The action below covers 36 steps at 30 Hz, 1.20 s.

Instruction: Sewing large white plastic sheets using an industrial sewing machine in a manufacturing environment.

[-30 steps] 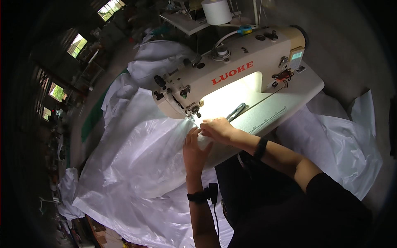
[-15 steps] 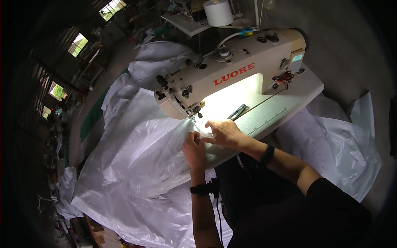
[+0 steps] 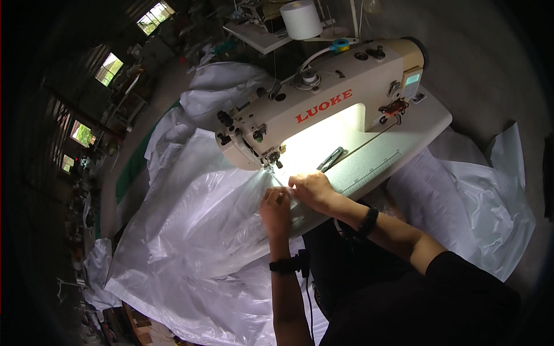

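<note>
A broad sheet of shiny white film or coated fabric (image 3: pixel 190 219) runs under the needle area of a white sewing machine (image 3: pixel 369 78) and drapes over the table's left side. Just in front of the presser foot (image 3: pixel 270 169), my left hand (image 3: pixel 276 212) pinches the sheet's edge with its fingers drawn together. Close on its right, my right hand (image 3: pixel 313 190) is also closed on that edge, fingertips bent down. The bit between the fingers is small and partly hidden. Beyond my right hand, a slim grey-and-dark cutter-like tool (image 3: pixel 331 159) lies on the lit machine bed.
The machine bed (image 3: pixel 404 135) carries a printed ruler strip. More white sheeting (image 3: pixel 479 213) hangs at the right and lies heaped behind the machine. A white thread cone (image 3: pixel 301 19) stands at the back. A cable hangs from my left wristband (image 3: pixel 287 264).
Both hands have shifted slightly toward me, away from the needle, still at the sheet's edge. My right fingers, raised before, have curled down. The view has tilted a little.
</note>
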Each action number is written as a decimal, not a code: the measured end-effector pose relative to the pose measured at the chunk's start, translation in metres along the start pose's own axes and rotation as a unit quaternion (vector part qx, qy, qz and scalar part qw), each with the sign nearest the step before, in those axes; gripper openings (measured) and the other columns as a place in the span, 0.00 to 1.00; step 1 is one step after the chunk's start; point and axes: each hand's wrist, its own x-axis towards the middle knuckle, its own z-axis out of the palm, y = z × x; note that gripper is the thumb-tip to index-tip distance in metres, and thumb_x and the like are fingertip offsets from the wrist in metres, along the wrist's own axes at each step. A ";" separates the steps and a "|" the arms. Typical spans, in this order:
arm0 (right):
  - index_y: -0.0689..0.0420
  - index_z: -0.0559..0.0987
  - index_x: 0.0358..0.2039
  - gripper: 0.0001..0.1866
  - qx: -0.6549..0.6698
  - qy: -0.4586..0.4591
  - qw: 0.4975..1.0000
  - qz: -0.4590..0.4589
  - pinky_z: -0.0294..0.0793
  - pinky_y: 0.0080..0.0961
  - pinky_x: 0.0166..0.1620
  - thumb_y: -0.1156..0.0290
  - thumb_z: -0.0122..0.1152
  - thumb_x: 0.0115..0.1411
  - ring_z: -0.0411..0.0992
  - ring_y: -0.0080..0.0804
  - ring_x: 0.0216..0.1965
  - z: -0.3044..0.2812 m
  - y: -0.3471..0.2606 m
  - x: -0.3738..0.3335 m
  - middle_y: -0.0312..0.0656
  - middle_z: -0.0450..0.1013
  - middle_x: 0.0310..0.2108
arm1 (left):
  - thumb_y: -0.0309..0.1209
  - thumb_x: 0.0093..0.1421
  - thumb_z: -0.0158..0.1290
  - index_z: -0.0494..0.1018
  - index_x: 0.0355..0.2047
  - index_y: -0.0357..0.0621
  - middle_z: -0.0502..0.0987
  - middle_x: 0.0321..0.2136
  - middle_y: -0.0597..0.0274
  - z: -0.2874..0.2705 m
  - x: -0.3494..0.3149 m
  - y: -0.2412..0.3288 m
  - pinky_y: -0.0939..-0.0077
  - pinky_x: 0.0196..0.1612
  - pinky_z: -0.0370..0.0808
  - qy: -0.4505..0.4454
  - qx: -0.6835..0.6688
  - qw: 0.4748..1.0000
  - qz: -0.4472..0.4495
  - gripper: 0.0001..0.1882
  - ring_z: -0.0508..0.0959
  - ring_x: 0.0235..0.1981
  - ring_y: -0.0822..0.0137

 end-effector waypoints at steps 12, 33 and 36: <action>0.51 0.81 0.29 0.03 0.028 0.076 0.996 -0.039 0.73 0.33 0.39 0.67 0.63 0.56 0.77 0.36 0.30 -0.008 -0.003 -0.027 0.38 0.77 0.26 | 0.25 0.57 0.56 0.78 0.36 0.39 0.79 0.36 0.56 -0.004 -0.019 0.008 0.61 0.43 0.76 -0.025 0.189 0.960 0.203 0.07 0.79 0.38 0.53; 0.49 0.83 0.37 0.08 -0.047 0.034 0.983 -0.177 0.71 0.33 0.43 0.70 0.62 0.55 0.75 0.34 0.36 -0.009 0.006 -0.019 0.36 0.74 0.30 | 0.26 0.58 0.54 0.81 0.42 0.47 0.81 0.47 0.63 -0.041 0.004 -0.016 0.62 0.57 0.71 -0.094 0.137 0.959 0.231 0.13 0.77 0.53 0.60; 0.48 0.83 0.38 0.09 -0.028 0.008 0.984 -0.173 0.70 0.33 0.43 0.70 0.62 0.55 0.75 0.34 0.37 -0.007 0.011 -0.012 0.36 0.74 0.30 | 0.26 0.58 0.52 0.81 0.43 0.46 0.81 0.48 0.63 -0.042 0.009 -0.021 0.62 0.58 0.71 -0.115 0.117 0.960 0.225 0.13 0.76 0.54 0.59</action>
